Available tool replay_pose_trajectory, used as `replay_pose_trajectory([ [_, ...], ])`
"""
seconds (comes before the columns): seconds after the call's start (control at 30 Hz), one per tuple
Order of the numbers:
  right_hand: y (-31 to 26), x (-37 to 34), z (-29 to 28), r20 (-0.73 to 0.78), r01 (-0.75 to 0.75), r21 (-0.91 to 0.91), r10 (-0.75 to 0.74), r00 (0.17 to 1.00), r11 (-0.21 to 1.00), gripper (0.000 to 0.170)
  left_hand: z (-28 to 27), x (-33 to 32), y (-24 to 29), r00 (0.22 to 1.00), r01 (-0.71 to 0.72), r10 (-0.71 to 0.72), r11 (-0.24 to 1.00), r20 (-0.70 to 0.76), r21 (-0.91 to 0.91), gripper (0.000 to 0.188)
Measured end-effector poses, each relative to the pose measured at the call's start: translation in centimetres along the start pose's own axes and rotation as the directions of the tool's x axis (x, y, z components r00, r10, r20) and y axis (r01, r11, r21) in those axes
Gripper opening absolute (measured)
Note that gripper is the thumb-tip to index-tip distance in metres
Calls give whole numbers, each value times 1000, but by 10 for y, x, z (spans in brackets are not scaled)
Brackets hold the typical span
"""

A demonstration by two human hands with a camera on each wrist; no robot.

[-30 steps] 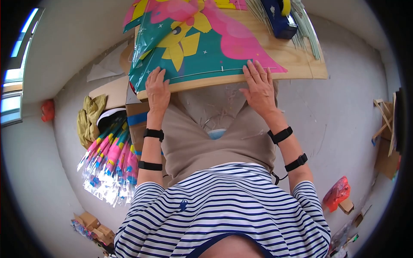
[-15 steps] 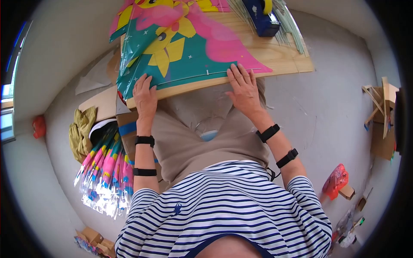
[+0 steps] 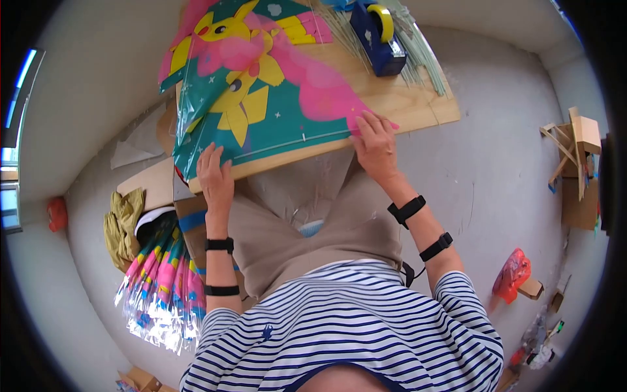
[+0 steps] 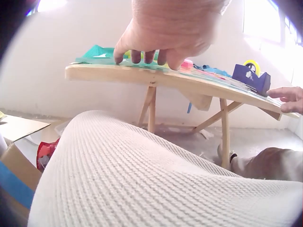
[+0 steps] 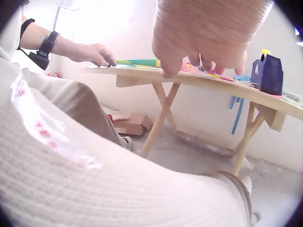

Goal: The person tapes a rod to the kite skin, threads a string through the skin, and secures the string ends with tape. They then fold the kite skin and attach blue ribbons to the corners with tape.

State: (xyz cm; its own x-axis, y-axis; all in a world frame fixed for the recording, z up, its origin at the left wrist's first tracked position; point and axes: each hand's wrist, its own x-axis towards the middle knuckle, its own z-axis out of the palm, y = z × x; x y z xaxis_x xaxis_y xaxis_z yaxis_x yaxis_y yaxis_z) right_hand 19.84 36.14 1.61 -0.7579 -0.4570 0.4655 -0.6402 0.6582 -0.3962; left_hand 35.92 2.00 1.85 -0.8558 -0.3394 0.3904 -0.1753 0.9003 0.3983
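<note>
Teal, pink and yellow printed film: one sheet (image 3: 287,127), lying on a pale wooden tabletop (image 3: 418,108), its near margin close along the near edge of the wood. One thin pale rod (image 3: 271,149), set along that margin, with a small white tab (image 3: 304,137) partway. Left hand (image 3: 214,179): fingers loosely extended, resting at the left end of the margin, no grip apparent. Right hand (image 3: 377,147): fingers extended over the pink right corner; whether the thumb pins the film cannot be told. Handling note, by judgement: the step in hand reads as flattening the margin; light, even pressure at both ends, with a slight outward draw, should suit it, the rod kept parallel to the wood and the wrinkled left side kept off it. Far right: one navy tape dispenser (image 3: 379,42), beside a bundle of thin sticks (image 3: 428,72). Head view only: the full run of rod and tab. Wrist views only: wooden legs (image 5: 163,116) and a blue strip (image 5: 238,116) hanging beneath the top. Left wrist view: left fingertips at the film, seen from the near side. Right wrist view only: a white strip with red marks (image 5: 45,130) on the trousers (image 5: 123,175).
</note>
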Motion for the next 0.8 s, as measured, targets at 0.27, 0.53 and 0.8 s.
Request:
replay_pose_trajectory([
  [0.27, 40, 81, 21, -29, -247, 35, 248, 968, 968, 14, -17, 0, 52, 999, -40, 44, 989, 29, -145, 27],
  [0.53, 51, 191, 108, 20, -412, 218, 418, 908, 885, 18, -29, 0, 79, 997, -42, 55, 974, 52, -223, 24],
  [0.8, 82, 238, 174, 372, -450, 23, 410, 833, 893, 9, -43, 4, 84, 997, 17, 5, 963, 81, -270, 22],
])
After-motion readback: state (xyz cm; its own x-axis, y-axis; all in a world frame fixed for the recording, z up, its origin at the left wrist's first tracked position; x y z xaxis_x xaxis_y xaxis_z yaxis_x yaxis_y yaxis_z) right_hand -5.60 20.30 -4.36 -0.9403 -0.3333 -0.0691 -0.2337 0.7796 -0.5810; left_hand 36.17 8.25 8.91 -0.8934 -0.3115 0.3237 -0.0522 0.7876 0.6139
